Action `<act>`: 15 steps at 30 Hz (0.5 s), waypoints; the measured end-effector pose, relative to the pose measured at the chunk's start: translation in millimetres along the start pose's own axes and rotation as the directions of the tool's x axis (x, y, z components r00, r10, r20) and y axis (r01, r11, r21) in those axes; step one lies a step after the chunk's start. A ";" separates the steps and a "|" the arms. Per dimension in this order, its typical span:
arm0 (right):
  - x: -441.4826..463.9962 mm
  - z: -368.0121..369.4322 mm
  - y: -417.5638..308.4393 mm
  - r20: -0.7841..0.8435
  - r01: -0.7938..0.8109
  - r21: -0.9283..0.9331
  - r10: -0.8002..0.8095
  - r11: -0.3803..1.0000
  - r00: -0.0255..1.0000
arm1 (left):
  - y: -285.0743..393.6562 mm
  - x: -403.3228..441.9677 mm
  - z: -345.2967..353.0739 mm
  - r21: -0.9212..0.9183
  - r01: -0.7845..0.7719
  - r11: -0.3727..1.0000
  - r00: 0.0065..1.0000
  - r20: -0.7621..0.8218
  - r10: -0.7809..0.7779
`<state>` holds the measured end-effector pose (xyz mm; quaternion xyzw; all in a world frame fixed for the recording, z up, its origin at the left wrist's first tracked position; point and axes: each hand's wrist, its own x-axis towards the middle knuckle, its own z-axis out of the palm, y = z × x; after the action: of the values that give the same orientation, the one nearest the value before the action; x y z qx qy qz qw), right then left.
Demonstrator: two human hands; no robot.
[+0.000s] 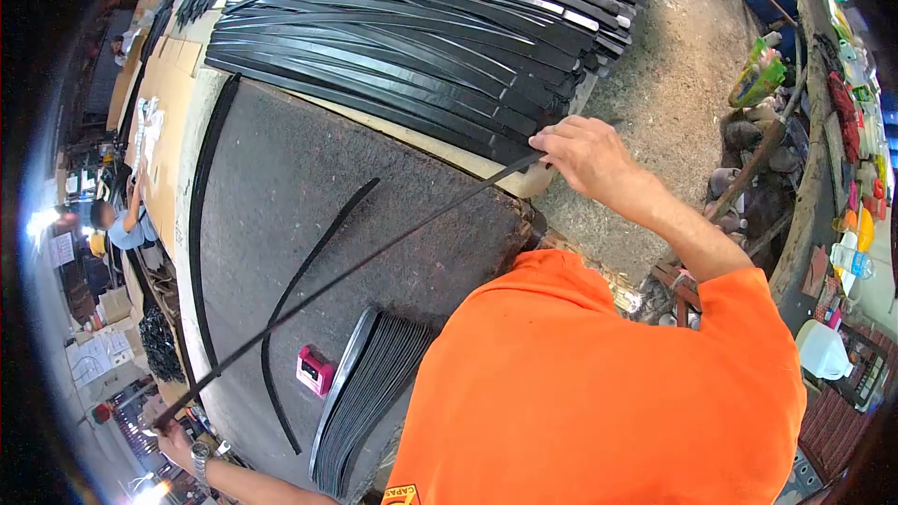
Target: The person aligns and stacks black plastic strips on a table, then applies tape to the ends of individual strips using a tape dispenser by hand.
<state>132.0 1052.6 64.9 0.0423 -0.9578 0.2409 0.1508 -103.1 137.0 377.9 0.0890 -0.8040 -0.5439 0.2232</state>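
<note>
A long thin black strip [398, 245] is stretched in a nearly straight line diagonally over the dark worktop [299, 159]. My right hand [585, 151] pinches its upper end, by the corner of the pile of black strips. At the lower left, past the worktop's pale edge, my left hand [175, 444], with a watch on the wrist, grips the other end; its fingers show only in part. Beneath the stretched strip lies a shorter, curved black strip [304, 266]. A pink tape measure [315, 370] sits beside a fanned stack of dark strips [369, 411].
A large pile of glossy black strips [374, 47] covers the surface beyond the worktop. Another black strip [203, 187] runs along the worktop's far edge. A co-worker [134, 224] is at the far left. Bottles and clutter line a shelf [814, 159] at right.
</note>
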 end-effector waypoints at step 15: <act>1.4 -8.0 -3.5 -0.090 -0.105 -0.160 0.092 0.981 0.992 | -21.9 -36.8 -9.7 0.676 -0.154 0.720 0.917 -0.174 0.360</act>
<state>133.4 1053.3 73.6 -0.0278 -0.9684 0.1695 0.1807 -68.3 134.5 351.2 0.1265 -0.9040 -0.1748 0.3691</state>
